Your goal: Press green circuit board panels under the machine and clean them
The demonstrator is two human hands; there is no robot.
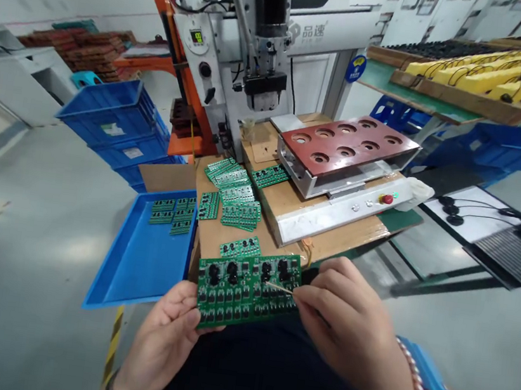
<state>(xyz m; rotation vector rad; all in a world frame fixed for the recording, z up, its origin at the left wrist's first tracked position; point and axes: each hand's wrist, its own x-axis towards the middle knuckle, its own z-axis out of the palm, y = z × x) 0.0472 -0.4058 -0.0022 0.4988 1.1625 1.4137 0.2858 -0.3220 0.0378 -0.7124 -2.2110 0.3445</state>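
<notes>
A green circuit board (246, 305) with rows of dark components and several black round parts is held up in front of my body. My left hand (171, 327) grips its left end, thumb on the front face. Between the thumb and fingers of my right hand (345, 315) is a thin pale stick (279, 288), its tip at a black part on the board's upper right half. Just beyond the held board, a smaller-looking board (240, 246) lies on the brown bench top (209, 239). Behind it, overlapping green boards (236, 192) are spread out.
A blue tray (135, 268) with several boards stands left of the bench. Stacked blue bins (117, 115) are behind it. A machine head (265, 84) hangs over the bench, near a red-brown fixture plate (349, 139). A control bar has a red button (386, 199).
</notes>
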